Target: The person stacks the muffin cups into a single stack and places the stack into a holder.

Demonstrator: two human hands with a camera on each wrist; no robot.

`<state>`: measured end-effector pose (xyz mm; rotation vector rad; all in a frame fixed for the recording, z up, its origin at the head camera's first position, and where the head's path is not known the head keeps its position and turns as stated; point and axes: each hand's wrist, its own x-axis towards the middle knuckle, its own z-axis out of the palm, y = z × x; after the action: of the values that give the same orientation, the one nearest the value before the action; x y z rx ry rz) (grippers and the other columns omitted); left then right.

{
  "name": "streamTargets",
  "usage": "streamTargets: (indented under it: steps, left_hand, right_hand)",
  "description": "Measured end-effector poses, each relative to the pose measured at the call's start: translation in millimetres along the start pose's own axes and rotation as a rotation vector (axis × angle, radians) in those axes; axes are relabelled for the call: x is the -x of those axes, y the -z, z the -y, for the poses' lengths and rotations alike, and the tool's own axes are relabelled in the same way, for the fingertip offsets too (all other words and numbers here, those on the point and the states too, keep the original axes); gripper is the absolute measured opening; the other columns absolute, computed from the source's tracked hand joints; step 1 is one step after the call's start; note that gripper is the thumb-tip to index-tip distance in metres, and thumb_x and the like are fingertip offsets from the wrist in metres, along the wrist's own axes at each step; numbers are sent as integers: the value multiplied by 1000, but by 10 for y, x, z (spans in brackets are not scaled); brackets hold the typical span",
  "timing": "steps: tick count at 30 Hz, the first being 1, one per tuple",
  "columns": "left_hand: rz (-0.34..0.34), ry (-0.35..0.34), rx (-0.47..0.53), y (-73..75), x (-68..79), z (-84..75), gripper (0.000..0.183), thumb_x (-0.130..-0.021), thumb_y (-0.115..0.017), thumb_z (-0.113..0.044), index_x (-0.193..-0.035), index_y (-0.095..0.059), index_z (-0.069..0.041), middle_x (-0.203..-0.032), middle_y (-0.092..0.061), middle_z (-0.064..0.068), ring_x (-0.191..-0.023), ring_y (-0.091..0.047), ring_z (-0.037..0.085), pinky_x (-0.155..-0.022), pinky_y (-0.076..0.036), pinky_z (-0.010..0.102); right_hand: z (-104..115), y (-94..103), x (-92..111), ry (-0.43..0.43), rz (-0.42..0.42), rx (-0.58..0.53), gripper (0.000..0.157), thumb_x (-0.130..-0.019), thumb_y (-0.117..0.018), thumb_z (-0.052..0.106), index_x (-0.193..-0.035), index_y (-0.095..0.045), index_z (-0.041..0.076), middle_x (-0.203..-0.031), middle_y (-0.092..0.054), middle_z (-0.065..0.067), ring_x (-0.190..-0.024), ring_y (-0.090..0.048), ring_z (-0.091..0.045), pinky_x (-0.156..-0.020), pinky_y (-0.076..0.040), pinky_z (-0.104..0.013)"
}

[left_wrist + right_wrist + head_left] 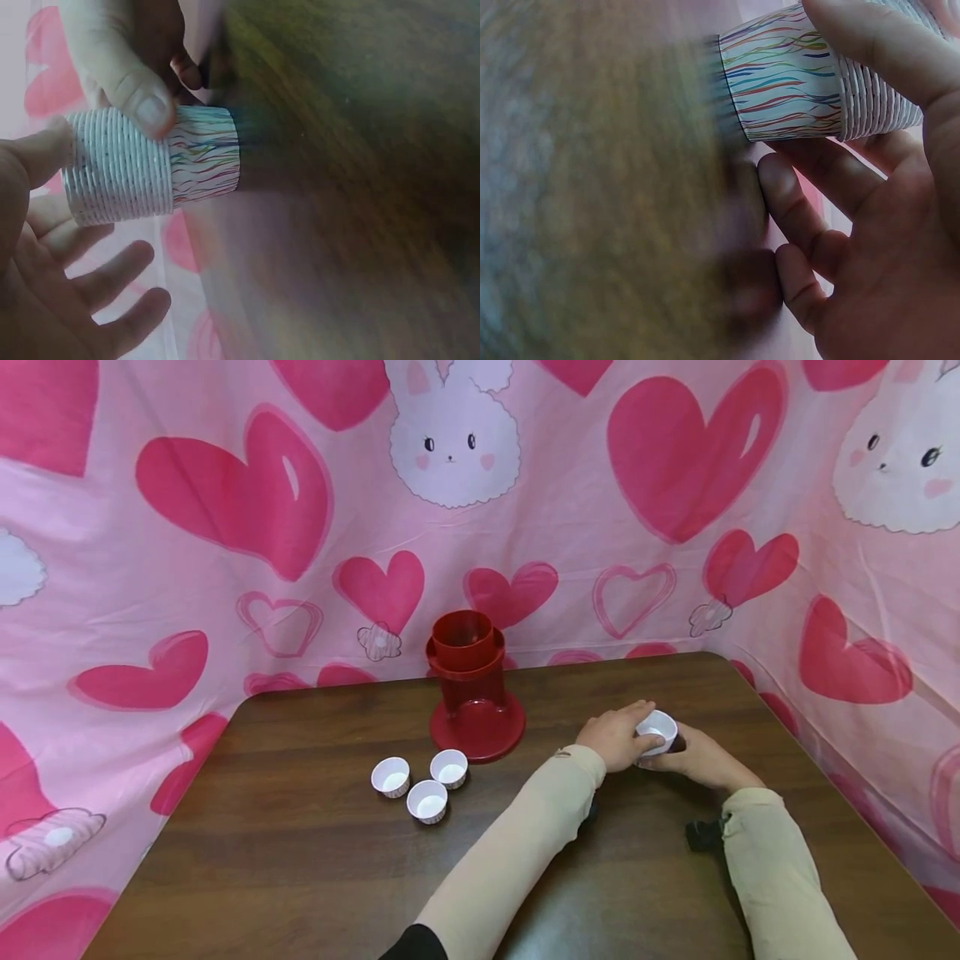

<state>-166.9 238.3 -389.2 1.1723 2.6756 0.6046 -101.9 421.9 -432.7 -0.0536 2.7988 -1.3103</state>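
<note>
At the right side of the table, both hands are on a stack of nested white paper cups [657,727] with wavy coloured lines on the lowest cup. My right hand [701,758] grips the stack around its side, its thumb on the stacked rims [881,97] in the right wrist view. My left hand [617,739] pinches the top end of the stack between thumb and forefinger, its other fingers [135,315] spread apart in the left wrist view. The stack's base is close over the wooden table [337,225].
Three single white paper cups [427,802] stand in a cluster left of the middle. Behind them, near the far edge, is a red stand [480,727] with a round base and a red cup [462,643] in its top. A pink heart-print cloth [540,527] hangs behind the table.
</note>
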Motion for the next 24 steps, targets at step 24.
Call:
streamTargets:
  steps: [24]
  left_hand:
    - [-68,-156,-30,334,752,426,31,-101,-61,-32,-128,-70,-19,-124,-66,-6,-116,-60,10,-103,-43,28]
  right_hand:
    - [-5,-16,-14,-35,-5,24,79,-86,-82,33,-139,-44,-10,-125,-60,-26,-112,-56,-40,-95,-44,-61]
